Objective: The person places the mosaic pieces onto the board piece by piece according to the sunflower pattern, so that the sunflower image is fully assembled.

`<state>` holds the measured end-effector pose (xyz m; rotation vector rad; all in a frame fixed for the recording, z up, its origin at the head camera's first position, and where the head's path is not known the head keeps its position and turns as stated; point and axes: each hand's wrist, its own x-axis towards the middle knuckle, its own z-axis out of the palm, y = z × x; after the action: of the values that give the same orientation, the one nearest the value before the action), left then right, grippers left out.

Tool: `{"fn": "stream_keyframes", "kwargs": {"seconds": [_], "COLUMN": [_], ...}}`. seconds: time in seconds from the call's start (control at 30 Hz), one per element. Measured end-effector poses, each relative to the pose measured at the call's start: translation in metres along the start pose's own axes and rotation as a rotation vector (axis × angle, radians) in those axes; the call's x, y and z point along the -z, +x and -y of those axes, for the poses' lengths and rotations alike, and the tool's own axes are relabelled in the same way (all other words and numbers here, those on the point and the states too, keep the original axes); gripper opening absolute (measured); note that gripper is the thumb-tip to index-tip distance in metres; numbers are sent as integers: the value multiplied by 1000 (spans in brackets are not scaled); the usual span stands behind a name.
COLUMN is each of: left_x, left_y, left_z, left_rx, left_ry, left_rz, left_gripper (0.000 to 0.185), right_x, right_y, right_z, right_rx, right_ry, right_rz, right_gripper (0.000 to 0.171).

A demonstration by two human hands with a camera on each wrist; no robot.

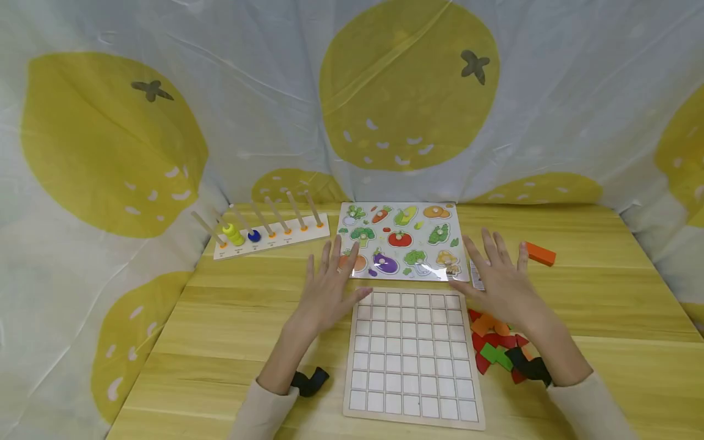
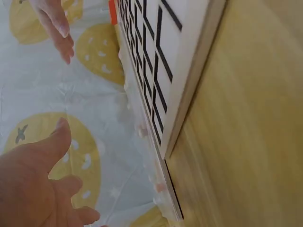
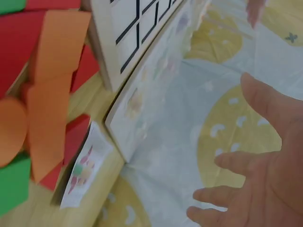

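Observation:
Both hands are held out with fingers spread and nothing in them. The left hand (image 1: 324,290) is at the upper left corner of a wooden grid board (image 1: 348,366), its thumb overlapping that corner in the head view. On the other side, the right hand (image 1: 503,284) overlaps the lower right corner of a vegetable puzzle board (image 1: 420,244). That puzzle has knobbed pieces such as a tomato, an eggplant and a carrot. Below the right hand lies a pile of coloured wooden blocks (image 1: 497,354) in red, orange and green. In the right wrist view, a small printed card (image 3: 85,172) lies beside the blocks.
A counting stand (image 1: 275,241) with upright pegs, yellow-green beads and a blue bead stands at the back left. An orange block (image 1: 541,253) lies right of the right hand. Behind the wooden table (image 1: 236,342) hangs a lemon-print cloth (image 1: 264,91).

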<state>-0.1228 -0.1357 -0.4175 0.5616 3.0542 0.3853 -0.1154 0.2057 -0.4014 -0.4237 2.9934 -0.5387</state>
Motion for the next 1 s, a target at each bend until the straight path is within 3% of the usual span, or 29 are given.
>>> {"fn": "stream_keyframes", "kwargs": {"seconds": [0.13, 0.27, 0.43, 0.6, 0.77, 1.0], "left_x": [-2, -6, -15, -19, -22, -27], "left_y": [-21, -41, -53, -54, -50, -50], "left_z": [1, -3, -8, -7, -1, 7], "left_rx": [29, 129, 208, 188, 140, 84], "left_ry": [-14, -38, -85, -120, -140, -207], "left_rz": [74, 173, 274, 316, 353, 387], "left_gripper": [92, 96, 101, 102, 102, 105], "right_x": [6, 14, 24, 32, 31, 15], "right_y": [-14, -25, -32, -38, -42, -34], "right_z": [-18, -39, -66, -88, -102, -110], "right_rx": [1, -2, -22, -13, 79, 161], "right_ry": [48, 76, 129, 224, 266, 424], "right_rz": [18, 49, 93, 141, 129, 164], "right_gripper": [96, 98, 94, 72, 35, 23]}}
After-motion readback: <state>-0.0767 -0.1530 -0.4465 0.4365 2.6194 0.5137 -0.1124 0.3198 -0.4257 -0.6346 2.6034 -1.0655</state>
